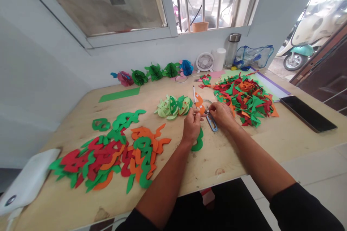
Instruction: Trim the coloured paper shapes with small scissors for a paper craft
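Note:
My left hand [192, 122] grips an orange paper cutout [199, 101] with curved edges and small whitish patches on it. Close beside it, the fingers of my right hand [222, 114] are pinched together near the cutout's right edge; what they hold is too small to make out. A blue-handled cutter [212, 123] lies between my hands, its upper end partly hidden by my fingers. Just beyond the cutout is a white pen [194, 93]. A green paper cutout [199, 142] shows partly from behind my left wrist. Left of the hands sits a bunch of pale green cutouts [165, 109].
Red, green and orange cutouts [94, 158] are heaped at left, paper scraps [249, 97] at right. A phone [307, 113] lies at the right edge. Along the wall stand folded paper turtles [155, 71], a small fan [205, 62] and a glass bottle [232, 51]. A white device [29, 180] lies front left.

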Demonstrator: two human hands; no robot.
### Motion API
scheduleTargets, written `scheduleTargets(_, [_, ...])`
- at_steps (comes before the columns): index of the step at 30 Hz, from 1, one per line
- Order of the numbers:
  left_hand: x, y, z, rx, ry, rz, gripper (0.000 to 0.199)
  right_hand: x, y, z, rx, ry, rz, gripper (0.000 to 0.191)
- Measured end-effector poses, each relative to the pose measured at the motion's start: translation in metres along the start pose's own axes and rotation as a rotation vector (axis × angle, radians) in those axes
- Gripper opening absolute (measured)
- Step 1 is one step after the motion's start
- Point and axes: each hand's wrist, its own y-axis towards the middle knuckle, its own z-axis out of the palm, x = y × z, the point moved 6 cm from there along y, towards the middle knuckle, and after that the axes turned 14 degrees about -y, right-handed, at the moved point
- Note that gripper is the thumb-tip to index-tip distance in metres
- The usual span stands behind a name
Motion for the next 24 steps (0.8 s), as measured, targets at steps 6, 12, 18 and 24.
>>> scheduleTargets(6, [0.0005,-0.0018,0.0026,0.006,0.026,-0.001,0.010,0.0035,-0.0023,-0.0031,-0.044,-0.027,-0.047,0.017])
scheduleTargets(12, [0.0056,-0.0031,0.0055,0.037,0.060,-0.006,0.010,0.0054,-0.0024,-0.0028,-0.048,-0.019,-0.058,0.019])
scheduleTargets(18, [0.0072,-0.0021,0.0059,0.046,0.070,-0.031,0.010,0.0074,-0.0026,-0.0030,-0.030,-0.044,-0.064,0.021])
scheduleTargets(24, [0.0053,-0.0023,0.0069,0.053,0.077,-0.031,0.011,0.0081,-0.0021,-0.0026,-0.019,-0.068,-0.070,0.020])
